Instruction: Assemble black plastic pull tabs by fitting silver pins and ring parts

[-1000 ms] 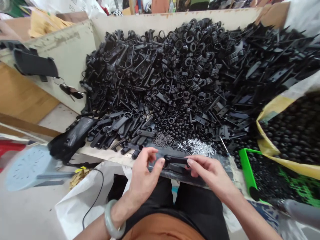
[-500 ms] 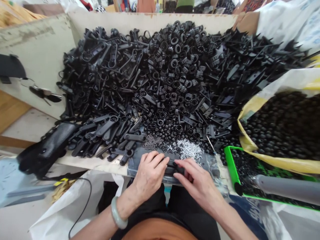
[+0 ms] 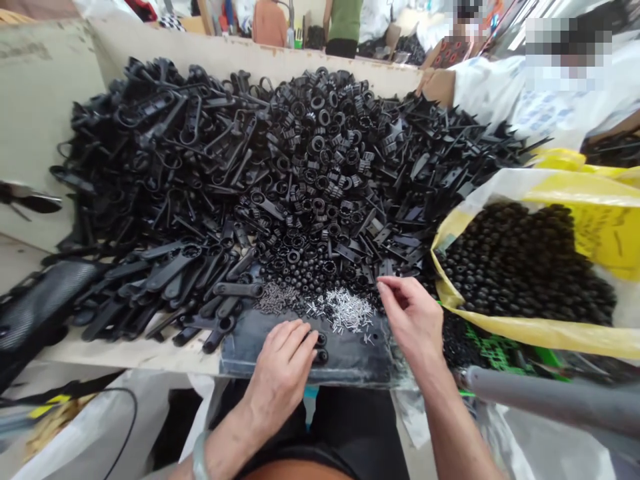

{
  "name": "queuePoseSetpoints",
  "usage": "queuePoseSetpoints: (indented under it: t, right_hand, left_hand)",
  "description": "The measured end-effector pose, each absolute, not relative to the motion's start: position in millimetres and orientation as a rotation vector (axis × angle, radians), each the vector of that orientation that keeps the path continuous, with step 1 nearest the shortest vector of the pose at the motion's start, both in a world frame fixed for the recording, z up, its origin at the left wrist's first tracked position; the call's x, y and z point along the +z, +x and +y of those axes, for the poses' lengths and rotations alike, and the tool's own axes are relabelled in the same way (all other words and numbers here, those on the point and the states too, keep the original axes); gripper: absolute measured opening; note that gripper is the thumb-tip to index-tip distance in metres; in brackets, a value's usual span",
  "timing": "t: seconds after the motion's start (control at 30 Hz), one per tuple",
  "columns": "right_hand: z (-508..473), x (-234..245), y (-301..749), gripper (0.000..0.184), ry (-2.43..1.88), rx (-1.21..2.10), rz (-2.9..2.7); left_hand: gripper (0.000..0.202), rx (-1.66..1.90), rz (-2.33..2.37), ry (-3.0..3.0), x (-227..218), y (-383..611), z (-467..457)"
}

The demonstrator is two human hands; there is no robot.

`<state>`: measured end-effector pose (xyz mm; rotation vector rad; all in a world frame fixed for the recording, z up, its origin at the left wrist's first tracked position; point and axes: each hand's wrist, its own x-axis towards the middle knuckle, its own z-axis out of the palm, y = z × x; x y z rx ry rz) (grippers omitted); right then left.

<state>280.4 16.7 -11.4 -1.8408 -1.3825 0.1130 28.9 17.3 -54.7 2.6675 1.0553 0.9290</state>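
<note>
My left hand [image 3: 284,363] lies over dark plastic parts on the black work pad [image 3: 240,353], its fingers together and curved around them. Two round ends of these black plastic parts [image 3: 321,340] stick out past my fingertips; the rest is under the hand. Off to the right, my right hand [image 3: 414,317] is raised at the pad's far right corner with thumb and forefinger pinched together. What sits in that pinch, if anything, I cannot make out. Between the hands and the heap lie small silver pins [image 3: 347,310] and small grey-brown pieces [image 3: 277,298].
A big heap of black rings [image 3: 320,143], long-handled parts [image 3: 155,153] and flat pointed pieces [image 3: 425,160] fills the bench. Black handles [image 3: 170,273] lie front left. At right are a yellow-edged bag [image 3: 520,323] of black beads and a grey tube [image 3: 540,393]. People stand behind.
My right hand has left the parts beside my left hand and moved right and away from me, pinching. The left hand stays on the parts. My view has swung right.
</note>
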Motion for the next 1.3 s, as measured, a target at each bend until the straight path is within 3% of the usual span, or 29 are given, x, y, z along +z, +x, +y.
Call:
queuePoseSetpoints:
  t: [0.3, 0.47, 0.7, 0.87, 1.07, 1.3]
  right_hand:
    - [30, -22, 271, 0.028, -1.896, -0.008, -1.804]
    - [21, -18, 278, 0.024, -1.892, 0.025, -1.609]
    - [17, -33, 276, 0.034, -2.021, -0.069, -1.758]
    - [9, -30, 276, 0.021, -1.807, 0.277, -1.546]
    - [-21, -33, 256, 0.024, -1.354, 0.919, -1.063]
    - [-24, -38, 240, 0.016, -1.404, 0.820, -1.318]
  left_hand:
    - [0.030, 0.988, 1.113, 2.590, -63, 33, 11]
    - [0.038, 1.024, 1.111, 2.505, -61, 29, 11]
    - [0.030, 1.088, 1.103, 2.475, -44, 33, 22]
    - [0.030, 1.045, 1.064, 2.437, -43, 41, 16]
    - [0.039, 0.975, 1.130, 2.501, -53, 45, 12]
    - [0.020, 1.046, 1.078, 2.451, -56, 44, 11]
